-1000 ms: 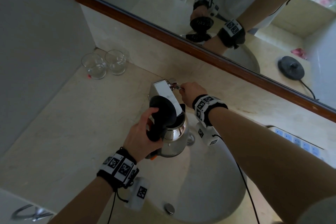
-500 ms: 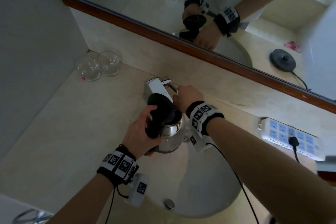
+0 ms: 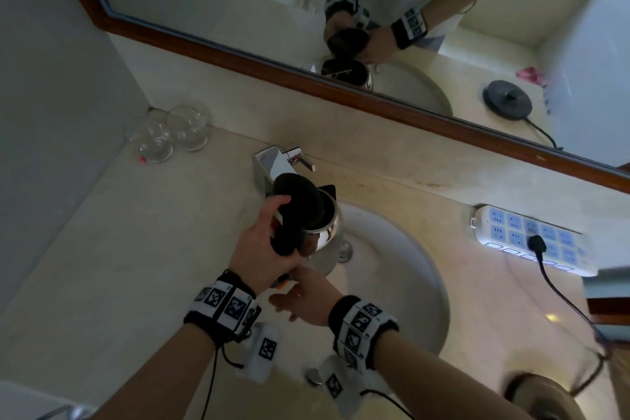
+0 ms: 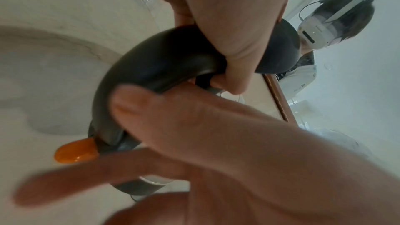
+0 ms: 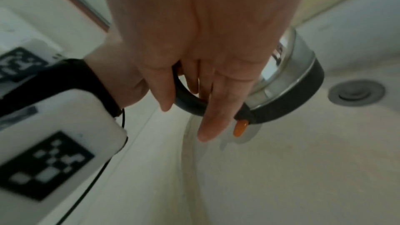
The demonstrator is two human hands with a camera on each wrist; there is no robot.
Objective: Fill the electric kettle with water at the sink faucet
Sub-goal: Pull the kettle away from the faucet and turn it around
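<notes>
one kettle [image 3: 324,232] over the sink [image 3: 409,283], lid up, just under the one tap [image 3: 272,164] | left hand [image 3: 262,249] wraps its black handle | right hand [image 3: 306,297] beside it, fingers straight, holding nothing | two glasses [image 3: 170,133] | no words to read

Silver kettle [image 3: 325,232], black handle [image 4: 151,67] (orange switch [image 4: 75,150]), beige counter [image 3: 102,249].

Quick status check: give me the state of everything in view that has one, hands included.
Kettle: lid open, held over the sink basin beside the faucet.
Faucet: no running water visible.
Left hand: grips the kettle handle.
Right hand: fingers straight, at the kettle's base.
Orange switch: position unclear.
Power strip: one black plug in.
Two glasses: upright, look empty.
</notes>
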